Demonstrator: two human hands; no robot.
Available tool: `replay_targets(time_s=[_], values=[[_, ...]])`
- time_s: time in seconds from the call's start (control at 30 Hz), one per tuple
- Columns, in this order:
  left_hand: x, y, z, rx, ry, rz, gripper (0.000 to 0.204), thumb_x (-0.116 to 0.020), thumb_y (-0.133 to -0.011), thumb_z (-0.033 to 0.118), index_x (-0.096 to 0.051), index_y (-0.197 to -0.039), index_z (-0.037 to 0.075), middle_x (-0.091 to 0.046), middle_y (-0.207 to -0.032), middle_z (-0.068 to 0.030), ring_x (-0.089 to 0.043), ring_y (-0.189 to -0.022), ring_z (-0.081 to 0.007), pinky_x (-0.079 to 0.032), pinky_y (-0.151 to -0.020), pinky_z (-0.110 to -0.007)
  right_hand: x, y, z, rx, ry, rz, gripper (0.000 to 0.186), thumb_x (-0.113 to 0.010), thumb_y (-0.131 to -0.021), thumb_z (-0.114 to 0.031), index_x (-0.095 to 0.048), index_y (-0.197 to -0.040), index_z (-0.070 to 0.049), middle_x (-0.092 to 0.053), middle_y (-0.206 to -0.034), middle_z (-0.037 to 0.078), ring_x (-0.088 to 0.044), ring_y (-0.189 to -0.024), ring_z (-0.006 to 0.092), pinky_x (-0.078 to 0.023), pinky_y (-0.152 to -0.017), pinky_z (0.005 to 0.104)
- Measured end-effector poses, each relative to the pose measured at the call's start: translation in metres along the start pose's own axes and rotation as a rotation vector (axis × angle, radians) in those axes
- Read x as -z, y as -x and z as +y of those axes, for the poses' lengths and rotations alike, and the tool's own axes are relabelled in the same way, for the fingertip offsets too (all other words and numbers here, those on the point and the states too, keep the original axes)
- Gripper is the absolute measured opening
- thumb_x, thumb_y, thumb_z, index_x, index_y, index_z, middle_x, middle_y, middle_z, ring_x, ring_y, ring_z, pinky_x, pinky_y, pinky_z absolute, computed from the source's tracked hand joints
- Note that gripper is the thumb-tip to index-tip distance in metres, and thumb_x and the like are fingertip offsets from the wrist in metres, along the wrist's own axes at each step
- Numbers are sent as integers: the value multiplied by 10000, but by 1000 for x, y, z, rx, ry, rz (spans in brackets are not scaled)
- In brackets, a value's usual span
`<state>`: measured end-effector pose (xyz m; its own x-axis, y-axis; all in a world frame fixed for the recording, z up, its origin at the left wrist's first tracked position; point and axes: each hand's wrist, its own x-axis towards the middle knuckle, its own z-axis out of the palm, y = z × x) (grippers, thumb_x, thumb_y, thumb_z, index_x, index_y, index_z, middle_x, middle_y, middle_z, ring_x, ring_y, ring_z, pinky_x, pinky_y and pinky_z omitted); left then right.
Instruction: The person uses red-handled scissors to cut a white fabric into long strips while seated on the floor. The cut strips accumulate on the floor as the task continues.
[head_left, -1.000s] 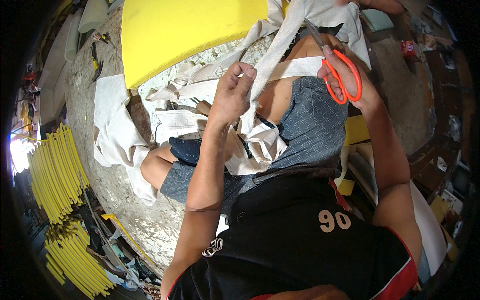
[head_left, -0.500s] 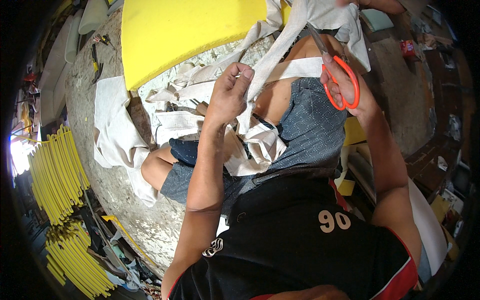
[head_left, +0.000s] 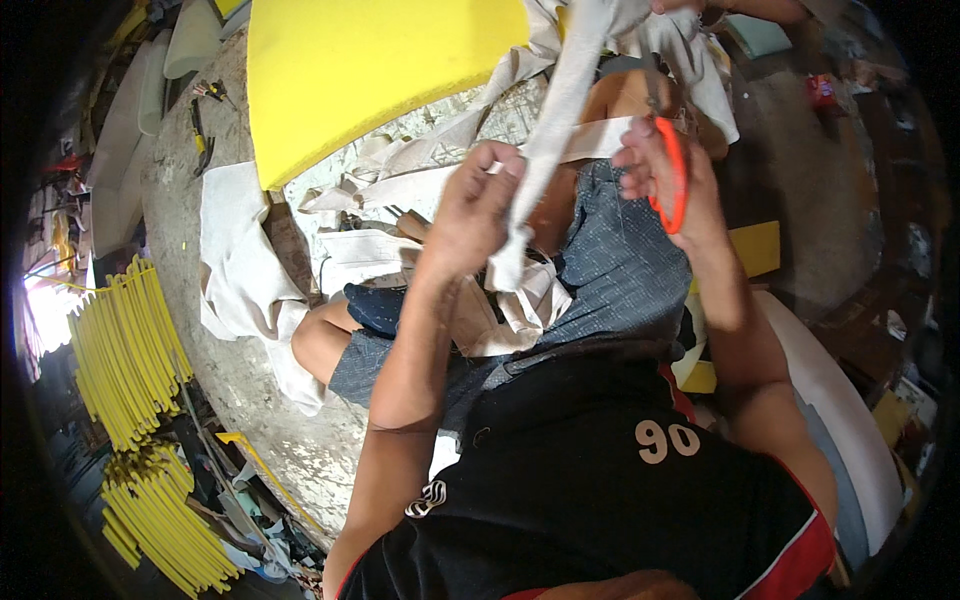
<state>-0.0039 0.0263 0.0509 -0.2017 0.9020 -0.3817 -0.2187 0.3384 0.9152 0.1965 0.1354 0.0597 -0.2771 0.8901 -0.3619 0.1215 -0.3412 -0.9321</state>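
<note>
My left hand (head_left: 480,210) is closed on a long cream fabric strip (head_left: 560,100), which rises from it to the top edge. My right hand (head_left: 675,190), right of the strip, holds scissors (head_left: 670,170) with orange handles, seen nearly edge-on; their blades point upward, blurred. Another cream strip (head_left: 610,138) crosses above my lap behind both hands. Tangled cream cloth (head_left: 525,315) lies on my lap. Beyond my hands, a yellow foam sheet (head_left: 370,70) rests on the worn work surface (head_left: 245,370).
At top right another person's hand (head_left: 680,8) is beside cream cloth (head_left: 700,80). A cream cloth (head_left: 245,270) and pliers-like tools (head_left: 200,130) lie at left. Stacks of yellow rods (head_left: 130,360) stand at the lower left. Foam offcuts (head_left: 750,245) and clutter lie at right.
Both my hands have moved slightly down, the strip with my left. My right hand has turned, so the orange handles show narrower and the blades sit farther from the strip's top.
</note>
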Motion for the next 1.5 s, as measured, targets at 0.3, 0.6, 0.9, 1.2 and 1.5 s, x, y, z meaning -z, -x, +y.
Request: replay_targets(time_s=[0.3, 0.6, 0.9, 1.2, 1.5], values=[[-37, -15, -24, -22, 162, -151, 232, -544, -1078, 265, -572, -1052, 37, -579, -800, 5, -510, -661, -57, -439, -578, -226, -22, -2, 30, 190, -185, -32, 166, -708, -938, -77, -627, -1080, -47, -625, -924, -27, -573, -827, 54, -465, -744, 217], [-74, -124, 45, 66, 411, -223, 534, -441, -1073, 498, -591, -1183, -3, -687, -995, -156, -666, -811, -223, -565, -713, -377, -9, 16, -1, 237, 41, -58, 176, -717, -933, -63, -610, -1071, -37, -576, -848, -57, -506, -743, 24, -443, -671, 207], [-101, -144, 45, -194, 323, 3, 232, -553, -1065, 294, -606, -1040, 69, -593, -695, -2, -505, -499, -91, -410, -463, -241, 3, 9, 16, 311, 50, -73, 210, -734, -927, -89, -630, -1101, -34, -598, -849, -54, -525, -738, 10, -464, -662, 205], [-109, -137, 38, -179, 228, 70, 230, -533, -1083, 228, -643, -1067, 27, -670, -877, 4, -531, -687, -41, -435, -600, -222, 55, -3, -5, -112, -6, -266, 610, -505, -1035, -541, -648, -964, 48, -517, -609, 20, -528, -490, 111, -441, -466, 255], [-113, -138, 28, -242, 221, 27, 232, -532, -1085, 238, -638, -1039, 37, -631, -814, 29, -483, -655, -39, -408, -578, -236, 72, -10, -4, -61, 121, -244, 677, -519, -996, -614, -644, -836, 32, -450, -496, 5, -451, -374, 93, -377, -367, 260]])
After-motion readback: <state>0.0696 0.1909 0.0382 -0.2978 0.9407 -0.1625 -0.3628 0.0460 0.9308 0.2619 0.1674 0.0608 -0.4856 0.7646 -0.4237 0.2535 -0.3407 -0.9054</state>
